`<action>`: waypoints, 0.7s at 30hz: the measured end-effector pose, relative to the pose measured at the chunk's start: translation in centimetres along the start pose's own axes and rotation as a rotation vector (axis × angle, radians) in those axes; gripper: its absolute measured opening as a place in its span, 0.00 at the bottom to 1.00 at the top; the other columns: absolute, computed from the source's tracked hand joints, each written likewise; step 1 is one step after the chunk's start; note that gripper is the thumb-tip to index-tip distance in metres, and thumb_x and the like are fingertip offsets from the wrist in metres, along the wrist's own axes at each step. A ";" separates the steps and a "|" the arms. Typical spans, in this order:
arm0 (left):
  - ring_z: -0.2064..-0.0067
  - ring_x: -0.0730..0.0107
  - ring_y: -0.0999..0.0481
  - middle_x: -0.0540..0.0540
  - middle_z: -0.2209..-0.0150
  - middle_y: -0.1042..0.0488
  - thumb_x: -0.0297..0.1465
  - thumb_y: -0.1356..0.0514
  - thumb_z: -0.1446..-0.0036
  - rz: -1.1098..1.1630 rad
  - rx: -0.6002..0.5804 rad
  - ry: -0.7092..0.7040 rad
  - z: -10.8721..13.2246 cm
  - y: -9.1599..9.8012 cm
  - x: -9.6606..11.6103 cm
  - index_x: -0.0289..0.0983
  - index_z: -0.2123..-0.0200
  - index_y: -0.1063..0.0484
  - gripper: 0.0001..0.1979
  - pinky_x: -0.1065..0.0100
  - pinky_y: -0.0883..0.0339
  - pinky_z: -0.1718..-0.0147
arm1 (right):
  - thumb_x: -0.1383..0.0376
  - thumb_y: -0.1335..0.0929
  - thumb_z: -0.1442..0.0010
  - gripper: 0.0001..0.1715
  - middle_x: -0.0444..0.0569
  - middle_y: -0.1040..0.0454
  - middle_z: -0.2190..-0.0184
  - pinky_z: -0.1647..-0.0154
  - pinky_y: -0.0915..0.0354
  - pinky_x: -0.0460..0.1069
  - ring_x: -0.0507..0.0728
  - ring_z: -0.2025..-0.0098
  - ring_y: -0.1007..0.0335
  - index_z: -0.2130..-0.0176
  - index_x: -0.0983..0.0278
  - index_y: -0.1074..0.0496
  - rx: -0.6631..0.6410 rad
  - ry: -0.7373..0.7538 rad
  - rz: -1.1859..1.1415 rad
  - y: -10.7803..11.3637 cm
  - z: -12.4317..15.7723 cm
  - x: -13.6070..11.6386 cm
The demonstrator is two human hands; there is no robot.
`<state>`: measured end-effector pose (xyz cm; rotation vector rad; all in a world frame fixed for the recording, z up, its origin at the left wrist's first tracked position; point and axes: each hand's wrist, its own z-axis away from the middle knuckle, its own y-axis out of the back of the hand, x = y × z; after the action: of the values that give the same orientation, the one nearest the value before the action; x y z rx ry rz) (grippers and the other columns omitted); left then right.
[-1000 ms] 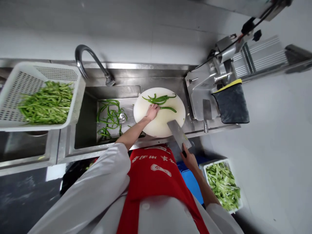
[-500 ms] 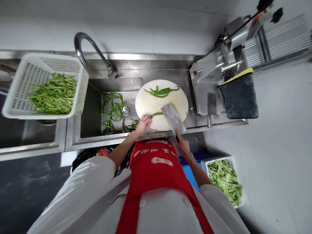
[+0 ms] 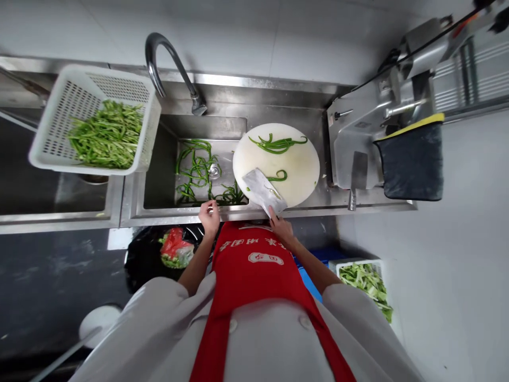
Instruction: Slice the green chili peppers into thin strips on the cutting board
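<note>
A curled green pepper [image 3: 281, 175] lies on the round white board [image 3: 304, 175], one end running to the edge of the cleaver [image 3: 258, 185]. Bits of green cling to the blade. The right hand [image 3: 281, 228] is closed around the cleaver's handle. The left hand [image 3: 209, 216] is by the sink's front rim, fingers curled nearly closed; I can't tell from here whether they pinch anything. Farther back on the board sits a small bunch [image 3: 276, 144]. More peppers [image 3: 194, 172] sprawl in the sink [image 3: 159, 175], and left of it stands a white basket [image 3: 43, 143] of cut greens [image 3: 107, 135].
</note>
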<state>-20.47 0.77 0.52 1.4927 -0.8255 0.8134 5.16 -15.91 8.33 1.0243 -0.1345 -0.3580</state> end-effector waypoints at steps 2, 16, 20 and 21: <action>0.57 0.65 0.24 0.42 0.59 0.24 0.41 0.44 0.36 0.002 -0.014 0.023 0.2 0.6 -0.9 0.36 0.58 0.25 0.15 0.66 0.29 0.60 | 0.55 0.47 0.25 0.36 0.55 0.22 0.57 0.57 0.32 0.51 0.59 0.61 0.23 0.25 0.56 0.65 -0.052 0.021 0.015 0.1 -0.2 -0.5; 0.59 0.66 0.23 0.42 0.59 0.22 0.41 0.44 0.36 0.131 -0.278 -0.048 -1.0 -2.5 -0.1 0.37 0.58 0.24 0.15 0.66 0.28 0.60 | 0.52 0.48 0.25 0.38 0.57 0.21 0.59 0.56 0.34 0.51 0.59 0.61 0.24 0.25 0.63 0.64 0.110 -0.139 -0.075 0.3 0.1 3.1; 0.66 0.71 0.26 0.43 0.60 0.24 0.42 0.42 0.37 0.180 -0.324 -0.083 -1.8 -4.3 2.0 0.37 0.53 0.25 0.17 0.69 0.29 0.65 | 0.55 0.45 0.25 0.36 0.56 0.20 0.58 0.57 0.34 0.49 0.59 0.61 0.24 0.26 0.63 0.60 0.059 -0.165 -0.117 -0.1 0.3 2.4; 0.68 0.72 0.27 0.44 0.61 0.24 0.43 0.41 0.38 0.178 -0.338 -0.092 -2.1 -4.8 2.7 0.37 0.51 0.26 0.19 0.70 0.30 0.66 | 0.56 0.44 0.26 0.37 0.55 0.20 0.59 0.58 0.34 0.49 0.59 0.61 0.23 0.26 0.63 0.59 0.045 -0.162 -0.142 -0.1 0.4 2.4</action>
<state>-15.01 3.02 0.56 1.1753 -1.1181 0.6972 7.31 -17.13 8.34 1.0518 -0.2172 -0.5697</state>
